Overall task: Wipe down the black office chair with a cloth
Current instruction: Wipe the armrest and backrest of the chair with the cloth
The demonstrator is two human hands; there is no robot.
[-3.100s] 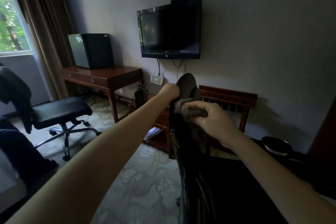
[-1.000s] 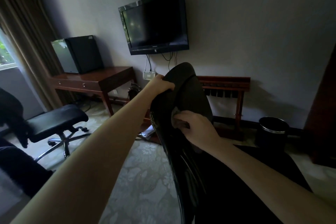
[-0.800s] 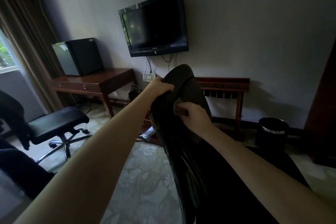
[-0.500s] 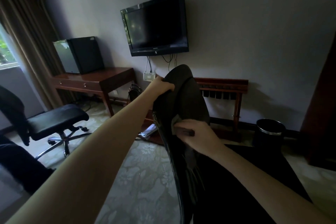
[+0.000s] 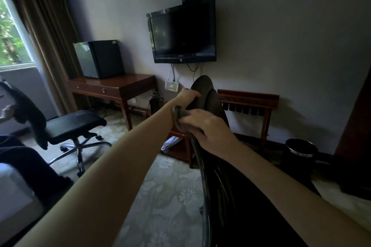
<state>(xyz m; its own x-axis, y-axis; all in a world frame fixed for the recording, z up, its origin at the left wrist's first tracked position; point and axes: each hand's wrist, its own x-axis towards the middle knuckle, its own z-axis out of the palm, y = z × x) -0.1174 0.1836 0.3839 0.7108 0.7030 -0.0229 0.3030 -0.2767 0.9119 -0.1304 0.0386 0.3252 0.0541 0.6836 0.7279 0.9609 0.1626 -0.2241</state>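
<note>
From the head view, the chair (image 5: 213,104) stands in the middle, near the person, with its back seen from the side. The job in hand looks like wiping the top part of the chair back. The left hand (image 5: 187,95) reaches far out, arm straight, and its fingers curl over the top edge to hold the chair. The right hand (image 5: 202,126) sits just below it, fingers bent round a grey cloth (image 5: 180,115), pressing it on the left edge of the back. Next, I think the cloth should slide down that edge while the left hand holds the chair steady
</note>
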